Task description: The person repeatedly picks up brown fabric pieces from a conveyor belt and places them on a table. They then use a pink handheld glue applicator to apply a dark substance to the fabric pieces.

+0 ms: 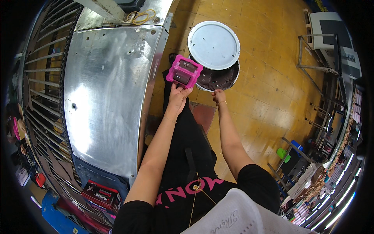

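Observation:
My left hand (178, 100) holds a pink rectangular frame (186, 70) from below. Two hollows in it show a shiny dark brown surface; whether they are filled or see-through I cannot tell. To its right, a round white bucket (238, 77) holds thick, glossy dark brown paste (213, 79). A pale round lid (214, 43) rests askew over the bucket's far part, leaving the near part uncovered. My right hand (219, 96) is closed at the bucket's near rim. What its fingers grip there is hidden.
A worn metal-topped table (111, 85) stands close on my left, with a yellow cord (140, 16) at its far end. Yellow tiled floor (265, 89) spreads to the right. A metal frame (318, 70) and a green item (283, 155) are farther right. A box (100, 194) sits at lower left.

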Action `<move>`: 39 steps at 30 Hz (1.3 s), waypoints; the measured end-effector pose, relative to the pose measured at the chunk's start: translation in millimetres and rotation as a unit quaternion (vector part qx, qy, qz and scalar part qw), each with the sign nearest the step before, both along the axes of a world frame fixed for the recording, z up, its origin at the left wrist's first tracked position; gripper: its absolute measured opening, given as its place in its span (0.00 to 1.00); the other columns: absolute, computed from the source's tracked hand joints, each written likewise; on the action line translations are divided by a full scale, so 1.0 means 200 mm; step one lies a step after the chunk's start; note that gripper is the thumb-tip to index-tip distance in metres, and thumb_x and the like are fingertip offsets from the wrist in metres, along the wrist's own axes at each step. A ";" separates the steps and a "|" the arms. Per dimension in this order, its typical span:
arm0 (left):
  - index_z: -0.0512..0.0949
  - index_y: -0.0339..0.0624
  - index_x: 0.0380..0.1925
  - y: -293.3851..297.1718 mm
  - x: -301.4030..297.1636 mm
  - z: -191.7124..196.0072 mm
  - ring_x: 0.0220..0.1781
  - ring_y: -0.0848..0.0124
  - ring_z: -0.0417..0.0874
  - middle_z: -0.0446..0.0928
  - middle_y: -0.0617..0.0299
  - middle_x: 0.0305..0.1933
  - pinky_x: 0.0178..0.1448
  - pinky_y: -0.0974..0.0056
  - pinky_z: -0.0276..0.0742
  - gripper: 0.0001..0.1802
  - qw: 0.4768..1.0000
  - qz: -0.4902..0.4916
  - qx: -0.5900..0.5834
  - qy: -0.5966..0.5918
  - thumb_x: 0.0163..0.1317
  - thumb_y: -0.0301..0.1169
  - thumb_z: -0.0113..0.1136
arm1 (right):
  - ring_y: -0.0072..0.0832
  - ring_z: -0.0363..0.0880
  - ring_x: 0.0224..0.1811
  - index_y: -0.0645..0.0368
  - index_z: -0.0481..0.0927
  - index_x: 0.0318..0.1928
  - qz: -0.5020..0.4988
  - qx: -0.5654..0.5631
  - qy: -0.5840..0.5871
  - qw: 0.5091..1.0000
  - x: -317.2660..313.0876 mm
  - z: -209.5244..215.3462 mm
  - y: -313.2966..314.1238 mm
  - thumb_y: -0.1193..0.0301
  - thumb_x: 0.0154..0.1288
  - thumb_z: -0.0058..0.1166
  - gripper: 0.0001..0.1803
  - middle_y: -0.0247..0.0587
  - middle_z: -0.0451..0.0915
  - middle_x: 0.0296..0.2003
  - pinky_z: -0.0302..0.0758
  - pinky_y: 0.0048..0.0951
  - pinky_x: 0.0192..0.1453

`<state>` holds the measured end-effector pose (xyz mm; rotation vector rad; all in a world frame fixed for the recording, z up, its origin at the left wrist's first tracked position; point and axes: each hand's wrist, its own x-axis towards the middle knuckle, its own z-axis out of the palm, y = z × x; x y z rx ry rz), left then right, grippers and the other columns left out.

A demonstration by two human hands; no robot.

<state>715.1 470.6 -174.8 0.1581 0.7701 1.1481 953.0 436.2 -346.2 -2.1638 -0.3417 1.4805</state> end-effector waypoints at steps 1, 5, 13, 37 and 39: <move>0.56 0.51 0.62 -0.01 -0.01 -0.02 0.57 0.67 0.73 0.69 0.57 0.58 0.56 0.65 0.75 0.41 1.000 0.003 -0.003 0.004 0.51 0.10 0.59 | 0.20 0.66 0.15 0.58 0.69 0.42 -0.019 0.007 0.034 0.999 -0.01 0.08 0.00 0.68 0.68 0.45 0.07 0.38 0.77 0.25 0.63 0.23 0.17; 0.56 0.50 0.62 -0.02 0.00 -0.02 0.57 0.67 0.74 0.69 0.57 0.58 0.56 0.66 0.74 0.40 1.000 -0.004 -0.007 0.011 0.51 0.10 0.59 | 0.17 0.62 0.14 0.58 0.69 0.42 -0.039 0.049 0.084 0.994 0.02 0.20 -0.07 0.68 0.70 0.45 0.07 0.37 0.76 0.25 0.59 0.19 0.15; 0.57 0.52 0.62 -0.01 0.03 -0.01 0.55 0.69 0.74 0.69 0.58 0.58 0.52 0.67 0.74 0.41 1.000 -0.006 0.001 0.002 0.51 0.10 0.59 | 0.16 0.60 0.14 0.60 0.68 0.42 -0.075 0.111 0.099 0.986 0.05 0.30 -0.24 0.70 0.71 0.42 0.07 0.39 0.76 0.26 0.58 0.18 0.17; 0.57 0.52 0.62 -0.05 0.09 0.02 0.57 0.70 0.72 0.69 0.61 0.58 0.55 0.68 0.70 0.41 0.999 -0.032 -0.011 -0.003 0.50 0.10 0.59 | 0.16 0.60 0.16 0.57 0.68 0.41 -0.167 0.105 0.136 0.971 0.13 0.28 -0.37 0.68 0.71 0.43 0.06 0.38 0.76 0.27 0.60 0.19 0.19; 0.57 0.52 0.62 -0.05 0.09 0.01 0.58 0.70 0.72 0.68 0.61 0.58 0.56 0.67 0.70 0.41 0.999 -0.034 -0.011 -0.003 0.50 0.10 0.59 | 0.16 0.60 0.15 0.58 0.68 0.41 -0.167 0.108 0.136 0.970 0.13 0.29 -0.36 0.68 0.71 0.43 0.06 0.38 0.76 0.27 0.60 0.19 0.19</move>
